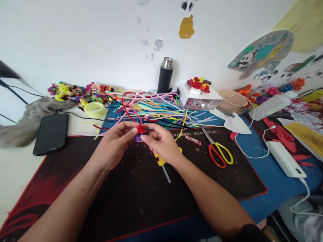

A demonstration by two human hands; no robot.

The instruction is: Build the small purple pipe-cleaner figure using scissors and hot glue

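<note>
Our arms (pixel 73 198) are hanging over a mat (pixel 141 201); left hand (pixel 113 143) and right hand (pixel 163 143) are pinching a red-purple piece (pixel 140 129) between fingertips.

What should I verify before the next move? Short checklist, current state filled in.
1. Left hand on the red and purple piece: ok, fingers pinching it.
2. Right hand on the same piece: ok, fingers holding it from the other side.
3. Scissors clear of both hands: ok, lying on the mat to the right.
4. Yellow tool clear of the right hand: cannot tell, the hand partly hides it.
5. Black flask upright: ok, standing near the wall.
</note>
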